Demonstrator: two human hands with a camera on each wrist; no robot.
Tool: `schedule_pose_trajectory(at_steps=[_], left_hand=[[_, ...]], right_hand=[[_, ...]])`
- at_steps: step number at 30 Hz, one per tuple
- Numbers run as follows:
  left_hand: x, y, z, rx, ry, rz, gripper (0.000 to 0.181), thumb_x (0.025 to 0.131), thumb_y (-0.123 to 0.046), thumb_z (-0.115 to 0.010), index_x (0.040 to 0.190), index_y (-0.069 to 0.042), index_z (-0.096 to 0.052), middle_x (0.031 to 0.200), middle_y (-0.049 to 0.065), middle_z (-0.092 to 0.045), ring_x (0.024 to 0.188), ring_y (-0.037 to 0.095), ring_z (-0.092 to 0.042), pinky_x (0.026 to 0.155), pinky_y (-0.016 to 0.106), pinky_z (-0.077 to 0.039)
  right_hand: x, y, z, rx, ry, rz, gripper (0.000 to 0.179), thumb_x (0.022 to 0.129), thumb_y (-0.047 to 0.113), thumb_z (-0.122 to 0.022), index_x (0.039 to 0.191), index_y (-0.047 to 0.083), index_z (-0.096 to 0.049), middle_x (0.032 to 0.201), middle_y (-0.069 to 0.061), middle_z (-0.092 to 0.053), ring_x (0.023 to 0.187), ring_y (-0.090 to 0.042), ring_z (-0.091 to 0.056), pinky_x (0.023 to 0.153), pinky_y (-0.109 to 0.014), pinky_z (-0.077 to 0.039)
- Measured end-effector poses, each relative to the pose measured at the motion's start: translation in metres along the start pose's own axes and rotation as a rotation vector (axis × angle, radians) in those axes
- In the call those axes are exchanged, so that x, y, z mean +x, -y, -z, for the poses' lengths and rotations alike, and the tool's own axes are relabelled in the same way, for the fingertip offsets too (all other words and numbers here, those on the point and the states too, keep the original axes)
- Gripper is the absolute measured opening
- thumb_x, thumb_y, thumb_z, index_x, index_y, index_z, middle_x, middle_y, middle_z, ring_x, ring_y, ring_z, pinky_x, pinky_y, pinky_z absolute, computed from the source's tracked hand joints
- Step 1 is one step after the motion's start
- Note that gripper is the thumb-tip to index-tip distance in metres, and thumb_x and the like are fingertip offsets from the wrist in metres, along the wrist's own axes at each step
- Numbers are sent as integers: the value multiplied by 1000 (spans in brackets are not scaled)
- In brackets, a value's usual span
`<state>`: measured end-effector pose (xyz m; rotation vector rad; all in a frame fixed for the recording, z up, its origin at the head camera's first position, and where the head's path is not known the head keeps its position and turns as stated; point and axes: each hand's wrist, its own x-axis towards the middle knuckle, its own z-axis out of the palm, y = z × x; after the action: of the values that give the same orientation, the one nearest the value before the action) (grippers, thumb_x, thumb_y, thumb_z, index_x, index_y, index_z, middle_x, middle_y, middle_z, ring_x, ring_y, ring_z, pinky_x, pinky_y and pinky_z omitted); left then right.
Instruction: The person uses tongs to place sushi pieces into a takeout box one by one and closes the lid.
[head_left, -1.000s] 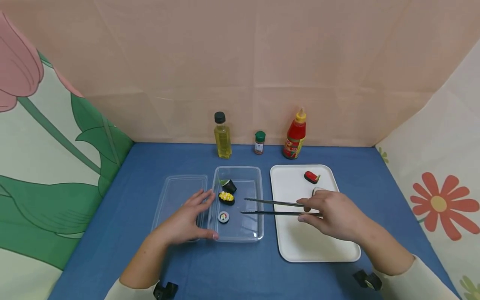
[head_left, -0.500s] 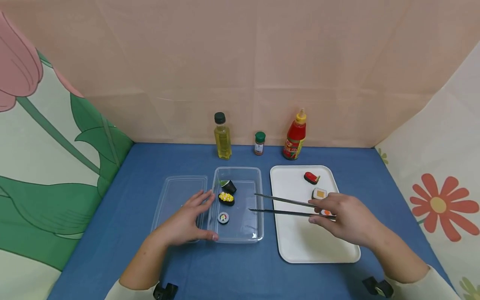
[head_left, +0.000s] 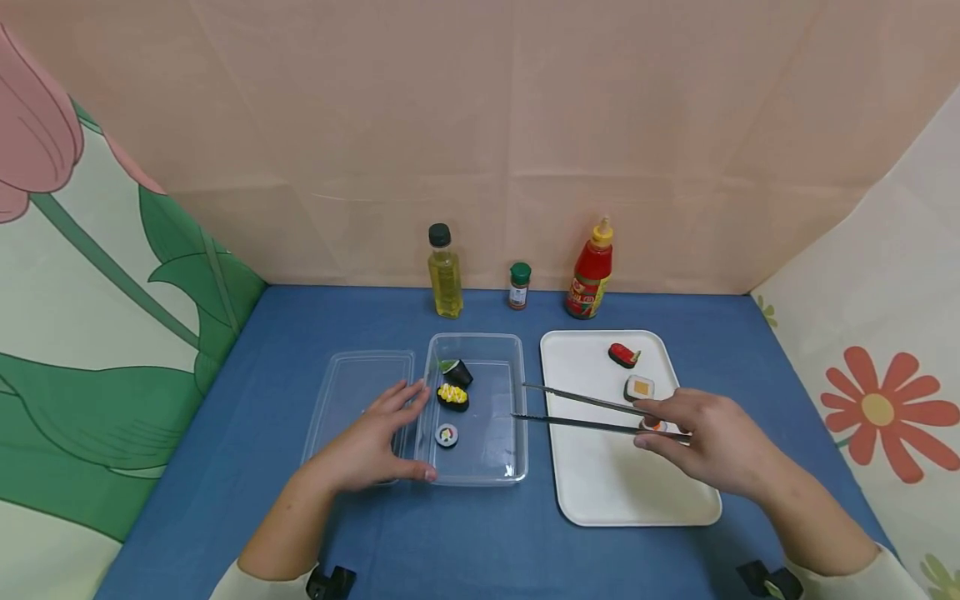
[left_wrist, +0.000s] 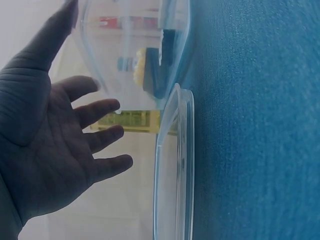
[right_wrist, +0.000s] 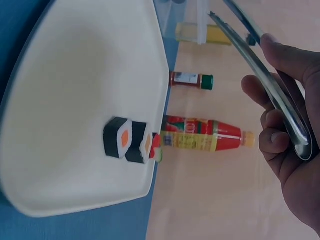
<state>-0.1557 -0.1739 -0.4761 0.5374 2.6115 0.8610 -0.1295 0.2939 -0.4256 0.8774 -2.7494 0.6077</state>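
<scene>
My right hand point(head_left: 708, 437) grips a pair of metal tongs point(head_left: 573, 423) above the white tray point(head_left: 600, 500). The tongs' tips are spread with nothing between them, over the right side of the clear plastic container point(head_left: 495, 483). Under the tongs, a sushi roll with an orange centre point(right_wrist: 118, 137) is partly hidden in the head view. Beside it sit a yellow-centred roll point(head_left: 639, 387) and red-topped sushi point(head_left: 622, 355). My left hand point(head_left: 375, 437), fingers spread, is at the container's left rim. Inside are a dark roll point(head_left: 459, 373), yellow-topped sushi point(head_left: 453, 397) and a small round roll point(head_left: 446, 435).
A clear lid point(head_left: 360, 375) lies left of the container, partly behind the left hand. Along the back stand an oil bottle point(head_left: 446, 279), a small green-capped jar point(head_left: 518, 286) and a red sauce bottle point(head_left: 588, 279). A blue cloth point(head_left: 465, 542) covers the table.
My right hand has drawn the tongs back to the right, away from the container's middle, uncovering the yellow-centred roll on the tray. The left hand stays where it was.
</scene>
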Motion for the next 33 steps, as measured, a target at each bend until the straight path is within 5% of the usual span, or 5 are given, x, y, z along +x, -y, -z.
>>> schedule_pose_trajectory(at_steps=[10, 33], left_hand=[[1, 1, -1, 1, 4, 9, 115, 74, -55, -91, 164, -16, -32, 173, -1, -18, 160, 35, -6, 113, 72, -29], [0, 2, 0, -10, 9, 5, 115, 74, -56, -90, 165, -17, -31, 173, -1, -17, 160, 35, -5, 113, 71, -31]], right_hand=[[-12, -10, 5, -12, -41, -13, 44, 73, 21, -95, 115, 17, -81, 84, 20, -63, 63, 5, -42, 52, -19, -38], [-32, -43, 17, -108, -54, -132, 47, 71, 21, -97, 113, 8, -81, 81, 14, -68, 61, 2, -42, 47, -20, -39]])
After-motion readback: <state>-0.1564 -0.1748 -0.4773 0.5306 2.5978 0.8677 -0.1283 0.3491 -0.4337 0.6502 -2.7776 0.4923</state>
